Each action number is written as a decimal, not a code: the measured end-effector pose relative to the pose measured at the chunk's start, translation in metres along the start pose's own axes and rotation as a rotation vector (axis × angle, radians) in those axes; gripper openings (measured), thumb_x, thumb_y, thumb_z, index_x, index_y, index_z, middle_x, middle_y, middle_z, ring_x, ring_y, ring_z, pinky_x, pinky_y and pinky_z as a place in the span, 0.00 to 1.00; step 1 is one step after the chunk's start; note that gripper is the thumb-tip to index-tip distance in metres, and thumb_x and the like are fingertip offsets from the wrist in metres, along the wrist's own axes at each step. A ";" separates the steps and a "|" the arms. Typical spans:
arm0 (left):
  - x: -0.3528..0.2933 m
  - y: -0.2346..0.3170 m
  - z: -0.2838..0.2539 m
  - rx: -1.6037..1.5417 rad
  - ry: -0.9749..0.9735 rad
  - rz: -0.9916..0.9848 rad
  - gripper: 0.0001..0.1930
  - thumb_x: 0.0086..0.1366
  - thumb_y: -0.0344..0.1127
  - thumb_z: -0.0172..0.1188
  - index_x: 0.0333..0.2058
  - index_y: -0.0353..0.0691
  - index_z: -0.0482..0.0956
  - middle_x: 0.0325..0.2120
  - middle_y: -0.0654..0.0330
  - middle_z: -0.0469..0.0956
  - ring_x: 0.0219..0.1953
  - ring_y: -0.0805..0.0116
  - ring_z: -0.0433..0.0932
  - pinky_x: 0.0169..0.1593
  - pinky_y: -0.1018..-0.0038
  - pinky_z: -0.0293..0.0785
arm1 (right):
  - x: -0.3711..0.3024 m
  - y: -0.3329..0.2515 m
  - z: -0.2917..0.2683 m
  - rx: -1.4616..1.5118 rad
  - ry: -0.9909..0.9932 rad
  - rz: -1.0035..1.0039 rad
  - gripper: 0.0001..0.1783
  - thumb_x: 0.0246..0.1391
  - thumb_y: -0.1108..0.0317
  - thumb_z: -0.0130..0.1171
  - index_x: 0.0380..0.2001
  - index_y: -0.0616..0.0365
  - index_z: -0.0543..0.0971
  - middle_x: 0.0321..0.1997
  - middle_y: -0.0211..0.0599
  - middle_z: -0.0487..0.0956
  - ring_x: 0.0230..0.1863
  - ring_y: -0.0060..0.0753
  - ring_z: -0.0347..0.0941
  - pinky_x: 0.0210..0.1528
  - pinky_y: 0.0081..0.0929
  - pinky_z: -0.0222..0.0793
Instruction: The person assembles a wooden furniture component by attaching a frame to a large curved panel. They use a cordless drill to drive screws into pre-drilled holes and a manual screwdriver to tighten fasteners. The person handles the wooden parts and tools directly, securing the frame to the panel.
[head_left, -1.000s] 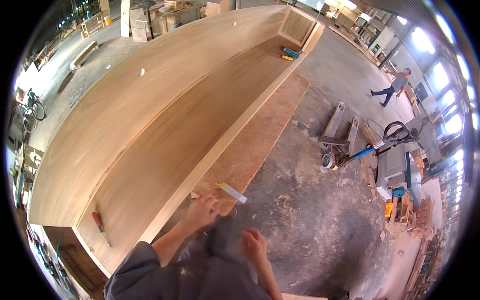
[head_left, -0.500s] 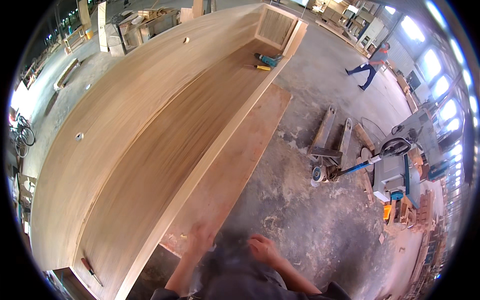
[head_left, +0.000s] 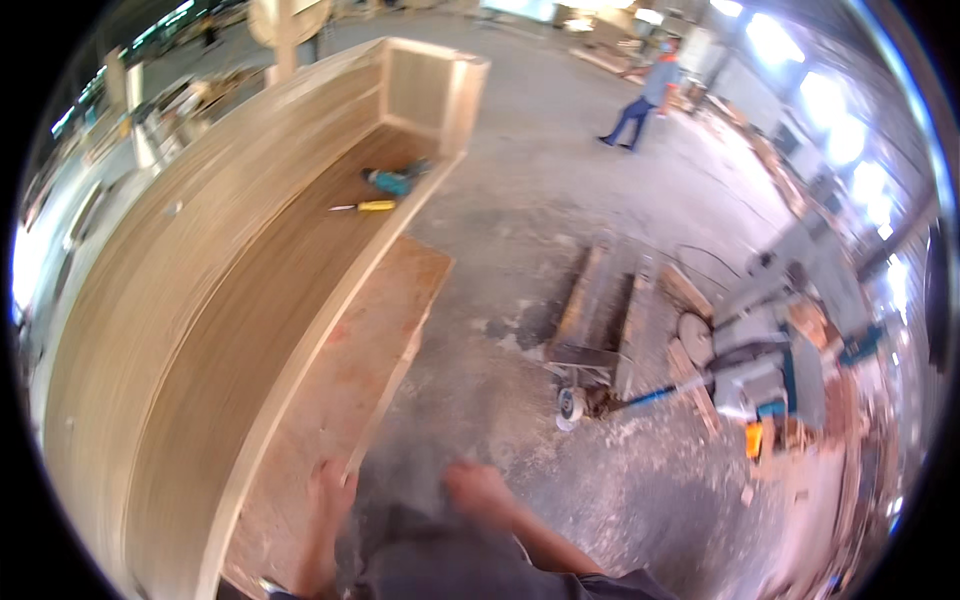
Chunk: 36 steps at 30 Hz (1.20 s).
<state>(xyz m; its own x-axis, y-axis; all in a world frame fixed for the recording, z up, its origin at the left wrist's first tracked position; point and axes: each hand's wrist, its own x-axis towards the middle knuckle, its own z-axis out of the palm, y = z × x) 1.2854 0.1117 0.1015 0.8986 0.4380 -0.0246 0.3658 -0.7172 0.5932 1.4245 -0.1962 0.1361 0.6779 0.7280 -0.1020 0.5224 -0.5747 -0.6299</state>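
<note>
A long wooden cabinet carcass (head_left: 225, 330) with an open front lies along my left side. It rests over a reddish-brown board (head_left: 330, 370). My left hand (head_left: 328, 492) is over the near part of this board, beside the cabinet's front edge; whether it touches the board is unclear. My right hand (head_left: 482, 492) hangs in front of my body over the concrete floor, apart from the cabinet. Motion smears the fingers of both hands, and no held object shows. Inside the cabinet's far end lie a teal power drill (head_left: 388, 181) and a yellow-handled screwdriver (head_left: 365, 206).
A pallet jack (head_left: 590, 350) with a blue handle stands on the floor to the right. Beyond it are a grey machine (head_left: 770, 370) and stacked timber (head_left: 855, 450). A person (head_left: 645, 100) walks in the far background.
My view has swung, so the cabinet sits farther left and the red-handled screwdriver at its near end is out of sight. The walking person has moved farther off. My hands have shifted left in view.
</note>
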 end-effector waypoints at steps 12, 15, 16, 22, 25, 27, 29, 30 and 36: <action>0.449 0.181 0.033 -0.083 0.367 0.341 0.13 0.63 0.31 0.63 0.47 0.40 0.82 0.41 0.50 0.82 0.46 0.46 0.81 0.48 0.59 0.78 | 0.196 0.189 -0.146 0.282 0.159 0.071 0.09 0.56 0.74 0.63 0.41 0.58 0.85 0.40 0.44 0.85 0.34 0.41 0.84 0.36 0.31 0.80; 0.598 0.211 0.051 -0.187 0.324 0.206 0.10 0.63 0.34 0.62 0.43 0.43 0.84 0.39 0.51 0.83 0.45 0.47 0.82 0.47 0.57 0.78 | 0.245 0.241 -0.197 0.129 0.136 0.123 0.08 0.56 0.73 0.63 0.39 0.58 0.85 0.39 0.44 0.85 0.35 0.39 0.85 0.37 0.31 0.79; 0.648 0.219 0.053 -0.215 0.311 0.194 0.10 0.63 0.36 0.61 0.41 0.43 0.84 0.39 0.50 0.83 0.46 0.46 0.81 0.48 0.54 0.78 | 0.261 0.255 -0.215 0.103 0.130 0.156 0.08 0.56 0.73 0.63 0.39 0.59 0.85 0.39 0.44 0.85 0.35 0.39 0.85 0.37 0.30 0.79; 0.888 0.234 0.105 -0.172 0.207 0.003 0.12 0.62 0.41 0.60 0.40 0.45 0.87 0.40 0.49 0.85 0.43 0.47 0.84 0.44 0.53 0.80 | 0.365 0.321 -0.312 0.034 0.177 0.211 0.09 0.57 0.74 0.63 0.41 0.59 0.85 0.38 0.43 0.86 0.35 0.36 0.85 0.38 0.29 0.82; 0.963 0.241 0.127 -0.024 0.071 -0.217 0.14 0.61 0.42 0.61 0.40 0.43 0.87 0.42 0.47 0.85 0.45 0.46 0.84 0.46 0.54 0.82 | 0.416 0.355 -0.350 0.044 0.212 0.195 0.09 0.57 0.73 0.63 0.41 0.59 0.85 0.38 0.42 0.85 0.35 0.35 0.85 0.37 0.29 0.82; 1.002 0.238 0.140 0.038 0.041 -0.333 0.14 0.60 0.41 0.61 0.41 0.43 0.88 0.43 0.47 0.85 0.47 0.48 0.85 0.46 0.55 0.83 | 0.444 0.389 -0.369 0.008 0.205 0.205 0.09 0.57 0.73 0.63 0.41 0.59 0.85 0.37 0.42 0.85 0.34 0.34 0.85 0.36 0.28 0.82; 1.025 0.248 0.150 0.051 0.016 -0.412 0.13 0.59 0.37 0.63 0.42 0.42 0.88 0.41 0.49 0.86 0.47 0.51 0.85 0.46 0.56 0.83 | 0.468 0.427 -0.386 -0.025 0.198 0.197 0.09 0.57 0.73 0.63 0.40 0.58 0.86 0.36 0.43 0.85 0.34 0.34 0.85 0.35 0.29 0.82; 1.031 0.248 0.148 0.078 -0.063 -0.379 0.12 0.58 0.36 0.64 0.40 0.41 0.89 0.39 0.49 0.87 0.46 0.50 0.86 0.45 0.57 0.83 | 0.484 0.444 -0.392 -0.020 0.177 0.167 0.08 0.57 0.73 0.63 0.40 0.59 0.86 0.35 0.43 0.85 0.33 0.35 0.84 0.34 0.29 0.81; 1.039 0.236 0.152 0.211 -0.107 -0.425 0.12 0.59 0.36 0.63 0.39 0.42 0.89 0.41 0.50 0.87 0.47 0.52 0.86 0.46 0.59 0.83 | 0.646 0.513 -0.460 -0.151 -0.017 -0.174 0.07 0.58 0.74 0.62 0.39 0.58 0.84 0.33 0.43 0.84 0.30 0.40 0.82 0.32 0.34 0.79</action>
<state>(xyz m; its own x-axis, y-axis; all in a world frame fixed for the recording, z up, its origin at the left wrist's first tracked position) 2.3424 0.3152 0.0941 0.6750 0.6658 -0.3180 0.7368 -0.5860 0.3372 2.3684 -0.1923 0.1013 0.5626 0.8266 -0.0160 0.7030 -0.4885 -0.5169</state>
